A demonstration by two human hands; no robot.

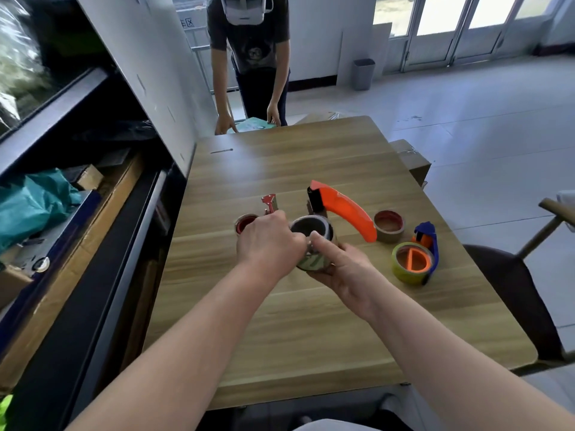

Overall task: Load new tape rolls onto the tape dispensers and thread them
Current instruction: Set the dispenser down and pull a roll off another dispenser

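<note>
Both my hands hold a brown tape roll [312, 231] just above the wooden table [311, 337]. My right hand [345, 269] cups it from below, with the thumb on its side. My left hand [267, 241] pinches at the roll's edge near that thumb. Right behind the roll lies an orange dispenser [345, 209] with a black front. A small red dispenser [270, 204] with a roll [245, 223] lies to the left. At the right stand a loose brown roll [389, 226] and a blue dispenser [431, 244] carrying a yellow roll [410, 265].
A person in a dark shirt [249, 35] leans over the table's far end, hands on a pale packet [253, 124]. Shelves with boxes [77, 194] run along the left. A chair [513, 287] stands at the right, cardboard boxes [410, 157] beyond the table's far right edge.
</note>
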